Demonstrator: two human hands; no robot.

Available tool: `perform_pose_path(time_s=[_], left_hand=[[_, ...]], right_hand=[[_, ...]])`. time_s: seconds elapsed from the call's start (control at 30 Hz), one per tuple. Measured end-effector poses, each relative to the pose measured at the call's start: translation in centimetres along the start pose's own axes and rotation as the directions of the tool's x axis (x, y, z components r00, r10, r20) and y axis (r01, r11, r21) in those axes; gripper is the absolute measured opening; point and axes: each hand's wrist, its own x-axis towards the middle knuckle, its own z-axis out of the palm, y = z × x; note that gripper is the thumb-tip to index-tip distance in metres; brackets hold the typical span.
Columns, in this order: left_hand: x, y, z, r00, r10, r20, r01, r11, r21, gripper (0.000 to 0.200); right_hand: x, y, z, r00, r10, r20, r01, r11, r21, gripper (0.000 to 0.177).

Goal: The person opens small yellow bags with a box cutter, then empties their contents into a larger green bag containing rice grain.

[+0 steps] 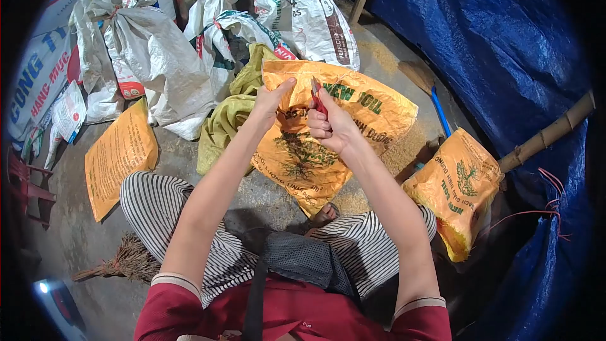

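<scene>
Several tied white sacks (164, 69) are standing behind, their contents hidden. One orange sack (315, 151) is lying limp before the knees; the left hand (273, 98) is pinching its top edge, the right hand (328, 127) is clamping a red tool (315, 91).

The orange sack (303, 170) is woven plastic, creased, with a weak shine. The red tool (315, 91) looks smooth and a little glossy. The white sacks (170, 69) far left are woven plastic too, more matt. The tarp (505, 44) on the right is blue plastic, glossy and wrinkled. The bamboo pole (549, 132) is smooth. The floor (76, 240) is rough, matt concrete. The striped trousers (151, 202) are soft cloth.
</scene>
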Motion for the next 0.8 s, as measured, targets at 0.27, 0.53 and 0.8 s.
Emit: perform_pose_path(time_s=[0.27, 0.53, 0.8], left_hand=[[-0.7, 0.8, 0.0, 0.995, -0.033, 0.093, 0.032, 0.999, 0.014, 0.034], [-0.3, 0.4, -0.1, 0.995, -0.064, 0.081, 0.062, 0.997, 0.036, 0.034], [-0.3, 0.0, -0.1, 0.982, -0.057, 0.182, 0.062, 0.998, -0.021, 0.043]], right_hand=[[1.6, -0.5, 0.7, 0.998, -0.06, -0.011, 0.061, 0.998, 0.031, 0.033], [2.5, -3.0, 1.7, 0.97, -0.241, 0.038, 0.243, 0.95, -0.197, 0.036], [-3.2, -8.6, 5.9, 0.919, -0.338, 0.203, 0.362, 0.927, -0.095, 0.034]])
